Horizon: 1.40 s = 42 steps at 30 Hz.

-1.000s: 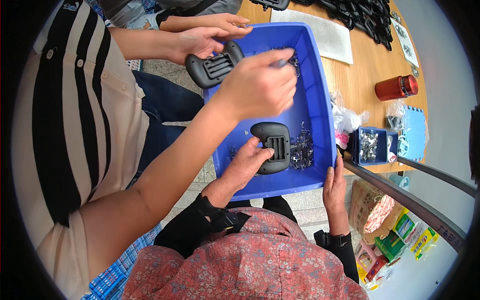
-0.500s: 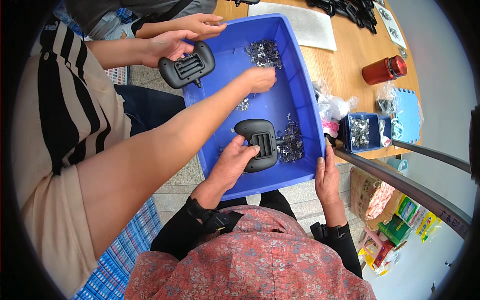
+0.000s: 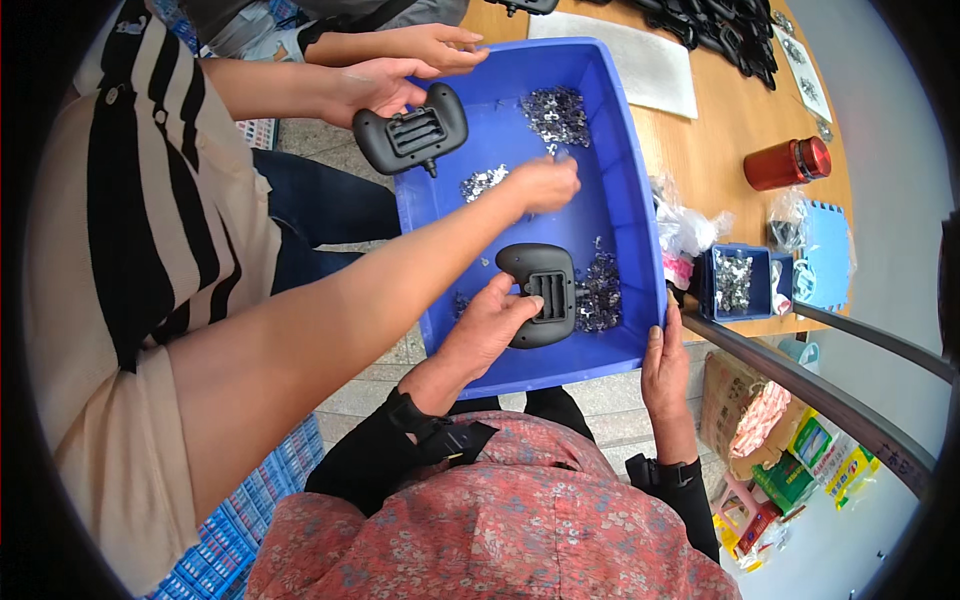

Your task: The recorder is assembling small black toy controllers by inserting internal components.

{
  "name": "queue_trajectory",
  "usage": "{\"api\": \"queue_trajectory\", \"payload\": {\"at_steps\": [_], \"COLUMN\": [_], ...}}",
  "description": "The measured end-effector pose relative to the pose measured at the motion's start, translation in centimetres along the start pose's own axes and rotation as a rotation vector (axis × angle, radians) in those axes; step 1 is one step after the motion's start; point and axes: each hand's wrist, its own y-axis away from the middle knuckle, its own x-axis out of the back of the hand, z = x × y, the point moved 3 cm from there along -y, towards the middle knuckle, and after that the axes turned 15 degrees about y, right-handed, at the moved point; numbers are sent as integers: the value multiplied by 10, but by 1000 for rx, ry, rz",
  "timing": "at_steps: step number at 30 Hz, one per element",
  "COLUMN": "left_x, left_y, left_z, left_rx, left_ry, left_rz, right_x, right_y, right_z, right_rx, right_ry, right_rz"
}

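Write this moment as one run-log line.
Left hand: holds curved black plastic controller | Right hand: touches blue rectangular plastic bin, right edge | Co-worker's hand: over bin | Bin contents: small shiny parts, piled

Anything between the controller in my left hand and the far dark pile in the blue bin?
Yes: a co-worker's hand is over the blue bin, between the controller in your left hand and that pile.

We look steeply down from head height through one wide fisheye, close above the bin (image 3: 630, 215), with the surface (image 3: 695, 150) toward the upper right.
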Motion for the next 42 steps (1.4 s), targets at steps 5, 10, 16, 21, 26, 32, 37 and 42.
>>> {"api": "queue_trajectory", "payload": {"at_steps": [5, 10, 16, 21, 26, 32, 37, 42], "left_x": [1, 1, 6, 4, -4, -8, -7, -7], "left_y": [-3, -4, -8, -8, -9, -11, -10, -13], "left_z": [-4, -6, -13, -9, -8, -8, -4, -3], "left_rx": [-27, -40, -54, -76, -124, -102, -97, -88], "left_ry": [8, -9, -25, -201, -151, -80, -25, 29], "left_rz": [10, 14, -11, 1, 3, 5, 18, 16], "right_x": [2, 0, 5, 3, 3, -4, -2, -4], "right_y": [-1, 0, -3, 0, -2, 2, 1, 2], "right_z": [-1, 1, -7, -4, -7, 8, 4, 9], "right_rx": [-48, -25, 25, 29, 27, -46, -48, -35], "right_ry": [7, 6, -22, 14, 21, 34, 8, -4], "right_rz": [-31, -2, 17, 5, -3, -47, -51, -27]}}
